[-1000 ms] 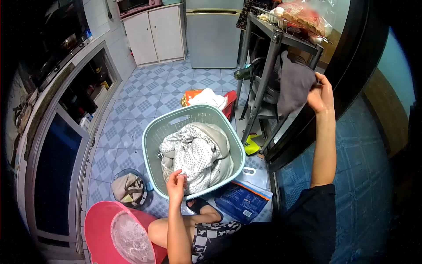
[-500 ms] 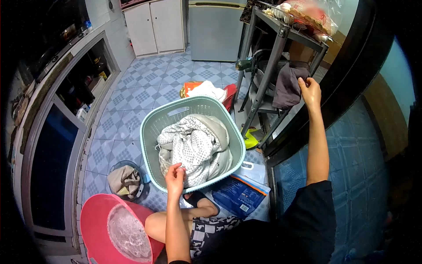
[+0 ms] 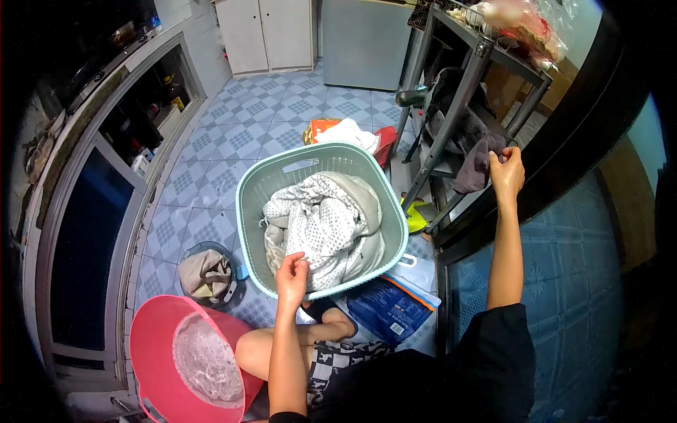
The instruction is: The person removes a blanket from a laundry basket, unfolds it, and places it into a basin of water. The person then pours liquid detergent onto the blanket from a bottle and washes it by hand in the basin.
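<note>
My right hand (image 3: 507, 173) is closed on a dark grey cloth (image 3: 474, 168), pinching its upper corner so it hangs beside the metal rack. My left hand (image 3: 291, 278) is over the front side of a pale green laundry basket (image 3: 250, 243), its fingers curled together; whether they hold anything is hidden. Inside the basket lies a bundle of white dotted and light grey fabric (image 3: 328, 225). To the left, a pink tub (image 3: 151, 345) holds foamy water (image 3: 206, 359).
A grey metal rack (image 3: 451, 106) stands at the right beside a dark door frame (image 3: 543, 176). On the tiled floor are a small bucket with beige cloth (image 3: 204, 273), a blue package (image 3: 388, 310), a yellow item (image 3: 415, 215) and a white cloth (image 3: 349, 134). A refrigerator (image 3: 367, 46) stands behind.
The grey cloth has dropped lower and bunched up as my right hand came down. My view has shifted slightly, and my left hand stays over the basket's front.
</note>
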`<move>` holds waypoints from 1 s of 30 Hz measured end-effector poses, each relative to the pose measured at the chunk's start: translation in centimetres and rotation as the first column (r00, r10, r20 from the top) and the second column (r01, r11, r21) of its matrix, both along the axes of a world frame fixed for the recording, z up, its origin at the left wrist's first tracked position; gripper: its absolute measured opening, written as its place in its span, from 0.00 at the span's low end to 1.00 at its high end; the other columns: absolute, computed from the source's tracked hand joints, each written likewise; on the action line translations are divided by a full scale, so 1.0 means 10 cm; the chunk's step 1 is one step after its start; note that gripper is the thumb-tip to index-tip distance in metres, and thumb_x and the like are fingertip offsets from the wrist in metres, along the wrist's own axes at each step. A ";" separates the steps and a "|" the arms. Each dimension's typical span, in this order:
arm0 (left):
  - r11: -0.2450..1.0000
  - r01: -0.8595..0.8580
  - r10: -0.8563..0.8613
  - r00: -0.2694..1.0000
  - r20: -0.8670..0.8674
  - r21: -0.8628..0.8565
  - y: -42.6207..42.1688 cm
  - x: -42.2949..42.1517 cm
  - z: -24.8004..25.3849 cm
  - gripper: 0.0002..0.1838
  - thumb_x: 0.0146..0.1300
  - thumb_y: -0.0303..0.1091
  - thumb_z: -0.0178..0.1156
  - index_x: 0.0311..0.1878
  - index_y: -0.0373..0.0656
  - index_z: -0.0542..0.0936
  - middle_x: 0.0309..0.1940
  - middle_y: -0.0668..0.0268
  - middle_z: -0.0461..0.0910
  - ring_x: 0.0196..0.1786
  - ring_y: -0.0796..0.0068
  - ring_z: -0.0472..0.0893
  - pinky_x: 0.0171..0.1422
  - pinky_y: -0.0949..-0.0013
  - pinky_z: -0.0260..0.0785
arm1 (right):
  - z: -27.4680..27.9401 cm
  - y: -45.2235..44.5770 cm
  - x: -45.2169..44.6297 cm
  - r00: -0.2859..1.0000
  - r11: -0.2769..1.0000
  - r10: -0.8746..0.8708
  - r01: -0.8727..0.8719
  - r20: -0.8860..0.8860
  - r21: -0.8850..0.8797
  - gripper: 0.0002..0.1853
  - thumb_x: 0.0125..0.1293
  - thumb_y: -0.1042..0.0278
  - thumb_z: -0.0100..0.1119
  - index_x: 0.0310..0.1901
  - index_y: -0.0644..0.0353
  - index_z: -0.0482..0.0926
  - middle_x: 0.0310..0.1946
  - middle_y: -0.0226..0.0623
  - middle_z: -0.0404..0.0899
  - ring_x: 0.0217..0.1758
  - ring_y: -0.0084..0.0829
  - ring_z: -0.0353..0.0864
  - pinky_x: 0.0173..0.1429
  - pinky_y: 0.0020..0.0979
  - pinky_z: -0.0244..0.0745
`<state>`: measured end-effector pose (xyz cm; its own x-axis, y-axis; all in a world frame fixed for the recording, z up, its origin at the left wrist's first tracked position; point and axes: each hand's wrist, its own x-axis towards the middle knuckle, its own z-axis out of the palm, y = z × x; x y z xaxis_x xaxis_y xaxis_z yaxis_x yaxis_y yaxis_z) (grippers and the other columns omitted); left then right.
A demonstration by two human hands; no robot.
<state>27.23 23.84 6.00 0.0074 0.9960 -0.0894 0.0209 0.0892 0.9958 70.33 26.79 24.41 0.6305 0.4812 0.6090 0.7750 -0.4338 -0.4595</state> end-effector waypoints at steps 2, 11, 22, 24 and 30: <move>1.000 0.000 0.000 0.999 -0.033 0.003 0.01 0.00 -0.03 0.12 0.60 0.29 0.52 0.46 0.34 0.73 0.29 0.68 0.76 0.30 0.84 0.72 0.34 0.80 0.65 | -0.01 -0.07 -0.06 0.998 1.000 0.009 -0.009 -0.065 0.005 0.18 0.51 0.60 0.59 0.39 0.62 0.71 0.34 0.44 0.77 0.38 0.44 0.77 0.41 0.39 0.69; 1.000 0.002 -0.002 1.000 -0.007 -0.010 0.00 0.02 0.05 0.11 0.60 0.27 0.52 0.45 0.35 0.73 0.27 0.69 0.75 0.28 0.85 0.70 0.32 0.81 0.63 | -0.31 -0.22 -0.32 0.934 0.941 -0.124 0.004 0.335 0.337 0.13 0.54 0.70 0.53 0.41 0.64 0.71 0.43 0.43 0.69 0.49 0.42 0.66 0.54 0.40 0.59; 0.999 -0.046 0.046 0.997 -0.062 -0.008 0.01 0.05 0.00 0.11 0.59 0.27 0.53 0.43 0.34 0.75 0.27 0.69 0.75 0.30 0.84 0.72 0.35 0.80 0.65 | -1.56 0.46 -2.00 0.477 0.434 0.879 -0.787 0.015 -0.438 0.34 0.33 0.67 0.71 0.48 0.45 0.70 0.60 0.52 0.51 0.60 0.56 0.58 0.63 0.46 0.56; 0.999 -0.013 0.017 0.992 -0.122 0.032 0.03 0.01 -0.11 0.11 0.61 0.28 0.51 0.45 0.34 0.73 0.31 0.65 0.77 0.30 0.81 0.73 0.33 0.78 0.67 | -1.91 0.65 -2.08 0.543 0.297 0.740 -0.794 -0.398 -0.531 0.38 0.28 0.63 0.74 0.49 0.47 0.70 0.62 0.56 0.47 0.59 0.60 0.58 0.61 0.44 0.60; 0.996 0.024 0.008 0.927 -0.375 0.082 -0.01 0.09 0.13 0.36 0.47 0.33 0.66 0.59 0.36 0.61 0.50 0.54 0.65 0.44 0.68 0.72 0.47 0.69 0.68 | -1.99 1.08 -1.93 0.318 0.554 0.585 -0.829 -0.746 0.082 0.13 0.37 0.72 0.65 0.30 0.59 0.77 0.27 0.37 0.76 0.31 0.33 0.75 0.40 0.28 0.70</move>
